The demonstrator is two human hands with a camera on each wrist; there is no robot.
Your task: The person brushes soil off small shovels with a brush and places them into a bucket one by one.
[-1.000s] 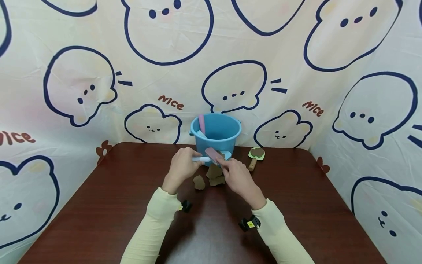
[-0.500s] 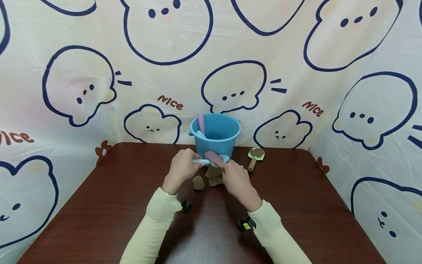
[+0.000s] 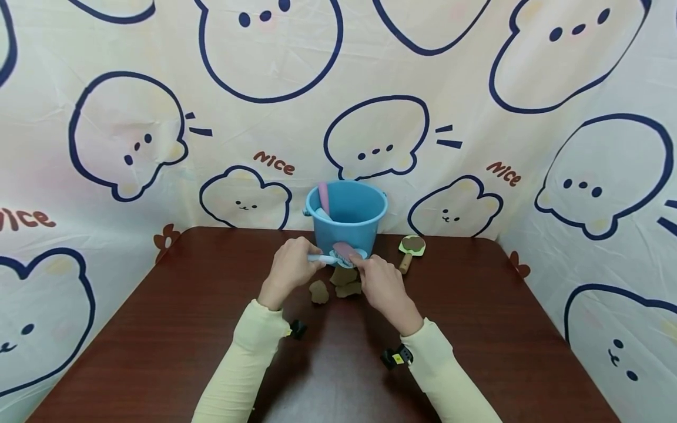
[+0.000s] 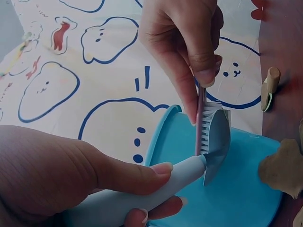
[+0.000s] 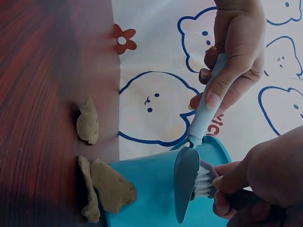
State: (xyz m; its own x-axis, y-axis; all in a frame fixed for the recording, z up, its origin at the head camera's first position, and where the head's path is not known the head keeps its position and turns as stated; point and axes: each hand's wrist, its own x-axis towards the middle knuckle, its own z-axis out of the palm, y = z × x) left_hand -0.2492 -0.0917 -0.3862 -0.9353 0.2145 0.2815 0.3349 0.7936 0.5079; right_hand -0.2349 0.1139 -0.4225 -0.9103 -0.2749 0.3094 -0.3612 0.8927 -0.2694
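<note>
My left hand [image 3: 292, 264] grips the light blue handle of a small shovel [image 4: 218, 142], whose blue-grey blade is held just in front of the blue bucket [image 3: 346, 232]. Pinched in my right hand [image 3: 382, 285] is a pink brush [image 3: 345, 252]; its white bristles [image 5: 202, 182] touch the blade. In the right wrist view the blade stands between the bristles and several brown clay-like lumps [image 5: 112, 187]. These lumps lie on the table below the tools, close to the bucket's base.
A pink handle [image 3: 324, 198] and a light blue piece [image 3: 323, 215] lean inside the bucket. Right of it, a green-edged tool with a brown handle [image 3: 405, 264] lies on the dark wooden table [image 3: 158, 329]. A patterned cloth [image 3: 254, 135] hangs behind.
The brush has shifted slightly over the shovel blade, and my right hand has moved a little with it. The blade shows more fully below the brush. My left hand stays nearly in place.
</note>
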